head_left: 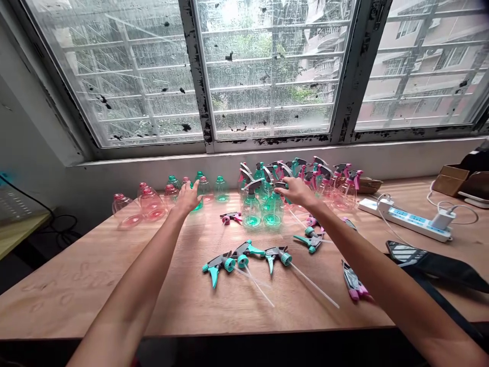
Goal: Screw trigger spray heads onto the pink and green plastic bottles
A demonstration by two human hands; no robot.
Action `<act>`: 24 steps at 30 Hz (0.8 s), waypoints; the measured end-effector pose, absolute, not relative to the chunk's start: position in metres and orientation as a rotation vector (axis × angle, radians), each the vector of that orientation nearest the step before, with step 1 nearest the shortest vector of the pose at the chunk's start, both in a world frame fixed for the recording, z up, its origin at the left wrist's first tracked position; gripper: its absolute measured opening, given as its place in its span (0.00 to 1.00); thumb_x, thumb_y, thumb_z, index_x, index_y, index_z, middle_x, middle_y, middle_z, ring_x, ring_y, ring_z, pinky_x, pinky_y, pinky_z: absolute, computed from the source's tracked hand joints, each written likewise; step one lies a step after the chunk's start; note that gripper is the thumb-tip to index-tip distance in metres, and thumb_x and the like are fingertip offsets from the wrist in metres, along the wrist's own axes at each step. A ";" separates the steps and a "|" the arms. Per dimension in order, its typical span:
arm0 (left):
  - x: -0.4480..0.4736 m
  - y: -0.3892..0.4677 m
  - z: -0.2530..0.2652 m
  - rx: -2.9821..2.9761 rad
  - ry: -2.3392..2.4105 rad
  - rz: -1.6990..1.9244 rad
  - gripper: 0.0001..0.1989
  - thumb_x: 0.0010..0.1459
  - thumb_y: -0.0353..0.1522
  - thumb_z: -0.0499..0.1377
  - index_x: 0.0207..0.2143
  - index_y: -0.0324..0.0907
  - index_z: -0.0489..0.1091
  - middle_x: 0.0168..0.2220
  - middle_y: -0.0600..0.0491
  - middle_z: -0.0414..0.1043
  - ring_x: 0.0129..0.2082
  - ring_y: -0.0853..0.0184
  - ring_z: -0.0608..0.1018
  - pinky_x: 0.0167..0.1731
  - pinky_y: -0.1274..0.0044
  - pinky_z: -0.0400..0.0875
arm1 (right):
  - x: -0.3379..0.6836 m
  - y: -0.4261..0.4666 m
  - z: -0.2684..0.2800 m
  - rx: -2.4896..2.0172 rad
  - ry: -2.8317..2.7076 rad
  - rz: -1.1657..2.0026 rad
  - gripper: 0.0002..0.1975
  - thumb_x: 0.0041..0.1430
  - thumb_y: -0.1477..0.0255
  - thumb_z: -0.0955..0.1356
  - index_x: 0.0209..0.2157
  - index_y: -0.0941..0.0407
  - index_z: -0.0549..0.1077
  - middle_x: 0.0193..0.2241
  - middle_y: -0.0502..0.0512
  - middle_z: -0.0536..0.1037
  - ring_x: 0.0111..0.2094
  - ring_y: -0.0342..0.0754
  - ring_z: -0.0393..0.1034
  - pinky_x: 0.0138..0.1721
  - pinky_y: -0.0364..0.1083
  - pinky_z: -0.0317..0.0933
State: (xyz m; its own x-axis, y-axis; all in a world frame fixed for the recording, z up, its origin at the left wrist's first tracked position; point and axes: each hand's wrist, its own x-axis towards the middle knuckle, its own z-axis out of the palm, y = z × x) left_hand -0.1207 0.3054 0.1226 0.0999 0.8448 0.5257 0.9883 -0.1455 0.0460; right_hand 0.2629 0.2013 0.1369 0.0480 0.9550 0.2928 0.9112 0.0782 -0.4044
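My left hand reaches to the back of the table, fingers curved round the upper part of a green bottle without a spray head. The hand covers most of its neck. At the front of the spray bottle group, my right hand has its fingers closed on the dark spray head of a green spray bottle. Another green spray bottle stands upright beside it. Loose teal-and-grey trigger heads with thin white tubes lie between my forearms.
Clear pink bottles stand at the back left, near another green bottle. Pink-headed spray bottles crowd the back right. A white power strip, a black strap and a brown box lie at the right. The window wall borders the table.
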 end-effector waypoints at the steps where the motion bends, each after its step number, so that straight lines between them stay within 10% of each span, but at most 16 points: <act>1: -0.118 0.307 0.123 -2.049 -1.814 -0.599 0.21 0.70 0.38 0.64 0.61 0.41 0.71 0.61 0.43 0.73 0.55 0.54 0.80 0.53 0.58 0.79 | 0.260 0.202 0.136 -1.840 -1.875 0.087 0.14 0.74 0.62 0.71 0.50 0.58 0.78 0.45 0.56 0.83 0.41 0.51 0.81 0.44 0.53 0.77; 9: -0.111 0.302 0.125 -1.930 -1.813 -0.445 0.20 0.70 0.38 0.64 0.60 0.41 0.71 0.60 0.43 0.73 0.55 0.54 0.80 0.53 0.58 0.79 | 0.249 0.192 0.141 -1.714 -1.807 -0.145 0.27 0.74 0.55 0.68 0.61 0.62 0.70 0.43 0.70 0.85 0.41 0.63 0.82 0.39 0.54 0.74; 13: -0.112 0.301 0.126 -1.952 -1.776 -0.422 0.20 0.70 0.38 0.64 0.60 0.41 0.71 0.60 0.44 0.74 0.54 0.55 0.80 0.52 0.58 0.79 | 0.241 0.171 0.142 -1.536 -1.790 -0.323 0.30 0.77 0.59 0.64 0.67 0.68 0.61 0.63 0.82 0.71 0.63 0.71 0.68 0.53 0.62 0.72; 24: -0.124 0.307 0.120 -1.858 -1.774 -0.474 0.22 0.70 0.39 0.64 0.62 0.41 0.70 0.62 0.43 0.72 0.57 0.53 0.79 0.55 0.56 0.77 | 0.158 0.134 0.075 -0.923 -2.531 -0.146 0.15 0.73 0.75 0.70 0.58 0.61 0.76 0.58 0.68 0.80 0.60 0.60 0.75 0.59 0.56 0.72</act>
State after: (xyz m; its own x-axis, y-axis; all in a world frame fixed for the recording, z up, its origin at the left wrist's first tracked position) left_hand -0.1244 0.3068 0.1202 0.0792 0.8082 0.5836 0.9916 -0.0037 -0.1294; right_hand 0.1579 0.1345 0.0751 -0.6803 0.5875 0.4382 0.6339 0.7718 -0.0507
